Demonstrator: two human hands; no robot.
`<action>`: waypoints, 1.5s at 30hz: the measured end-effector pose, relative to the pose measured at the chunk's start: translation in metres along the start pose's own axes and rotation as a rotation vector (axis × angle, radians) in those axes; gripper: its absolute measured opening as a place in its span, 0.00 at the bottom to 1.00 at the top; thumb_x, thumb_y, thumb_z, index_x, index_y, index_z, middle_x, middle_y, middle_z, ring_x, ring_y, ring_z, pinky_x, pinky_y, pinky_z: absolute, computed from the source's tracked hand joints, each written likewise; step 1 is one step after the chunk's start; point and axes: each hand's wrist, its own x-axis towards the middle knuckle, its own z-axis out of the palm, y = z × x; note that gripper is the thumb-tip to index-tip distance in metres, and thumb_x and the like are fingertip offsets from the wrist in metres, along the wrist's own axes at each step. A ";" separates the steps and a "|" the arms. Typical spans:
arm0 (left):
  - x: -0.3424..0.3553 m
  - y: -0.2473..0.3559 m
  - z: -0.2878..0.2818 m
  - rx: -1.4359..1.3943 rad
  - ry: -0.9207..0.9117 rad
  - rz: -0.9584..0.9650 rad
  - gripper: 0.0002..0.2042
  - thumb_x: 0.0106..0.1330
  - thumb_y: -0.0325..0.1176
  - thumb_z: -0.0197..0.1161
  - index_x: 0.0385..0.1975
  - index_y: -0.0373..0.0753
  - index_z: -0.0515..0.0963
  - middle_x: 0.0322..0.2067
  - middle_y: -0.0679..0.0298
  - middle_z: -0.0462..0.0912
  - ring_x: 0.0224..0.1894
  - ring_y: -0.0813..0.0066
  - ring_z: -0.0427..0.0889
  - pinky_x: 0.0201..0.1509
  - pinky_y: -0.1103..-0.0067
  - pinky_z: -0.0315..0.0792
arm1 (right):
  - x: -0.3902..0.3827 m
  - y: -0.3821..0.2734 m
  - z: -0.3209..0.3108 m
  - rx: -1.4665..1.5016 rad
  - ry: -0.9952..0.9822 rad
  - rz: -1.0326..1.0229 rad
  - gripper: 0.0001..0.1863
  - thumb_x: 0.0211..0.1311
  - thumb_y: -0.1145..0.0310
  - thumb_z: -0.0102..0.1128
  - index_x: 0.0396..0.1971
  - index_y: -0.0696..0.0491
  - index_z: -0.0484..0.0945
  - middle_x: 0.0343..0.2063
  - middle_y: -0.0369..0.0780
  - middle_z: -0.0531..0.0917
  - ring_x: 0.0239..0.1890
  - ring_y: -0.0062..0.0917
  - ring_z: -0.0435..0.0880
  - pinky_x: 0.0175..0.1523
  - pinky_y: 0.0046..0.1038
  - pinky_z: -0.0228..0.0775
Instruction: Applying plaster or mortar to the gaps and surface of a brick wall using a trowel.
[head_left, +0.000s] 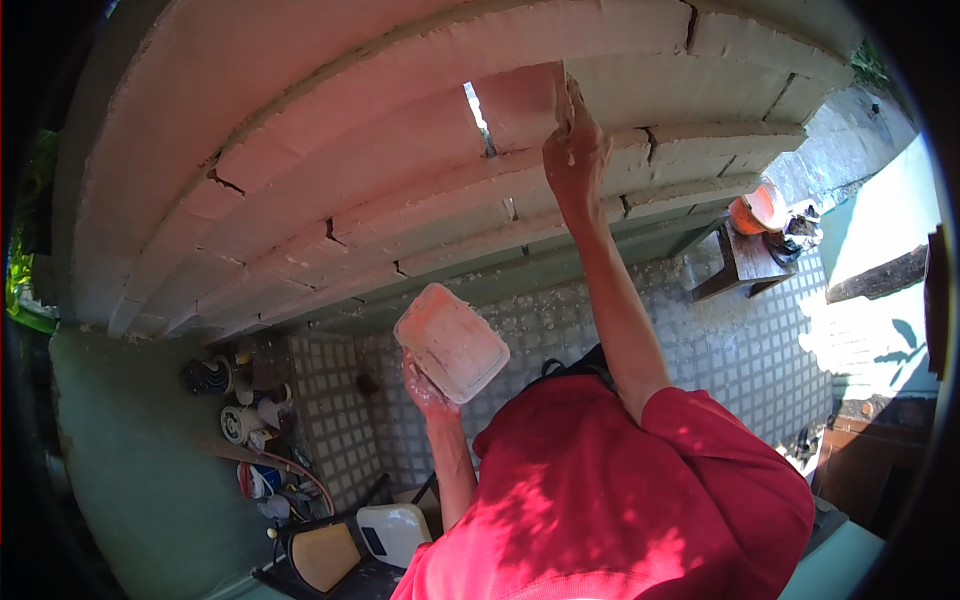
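My left hand (430, 388) grips a shallow rectangular tub (453, 342) from below and its left side. Pale, pinkish paste coats the inside of the tub. Higher up, my raised right hand (578, 150) is closed against a wall of pale blocks (400, 185), with smears of paste on its fingers. A thin upright edge shows above those fingers, but what they hold is too narrow to make out. Left of the right hand, bright light comes through a narrow upright gap (478, 118) between two blocks. Other dark, cracked joints run along the wall's stepped rows.
At right, an orange bucket (758, 208) stands on a small wooden bench (738, 262). Pots and containers (240, 424) line the left side, near chairs (325, 555) at the lower left. Spattered checkered tiles (535, 325) cover the floor below the wall.
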 end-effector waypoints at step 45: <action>-0.030 -0.012 0.015 -0.045 0.135 0.051 0.21 0.71 0.46 0.47 0.60 0.43 0.69 0.58 0.62 0.74 0.58 0.60 0.74 0.61 0.63 0.70 | 0.005 0.023 -0.033 -0.016 -0.093 0.069 0.36 0.42 0.84 0.42 0.59 0.58 0.72 0.32 0.57 0.80 0.29 0.48 0.82 0.36 0.39 0.74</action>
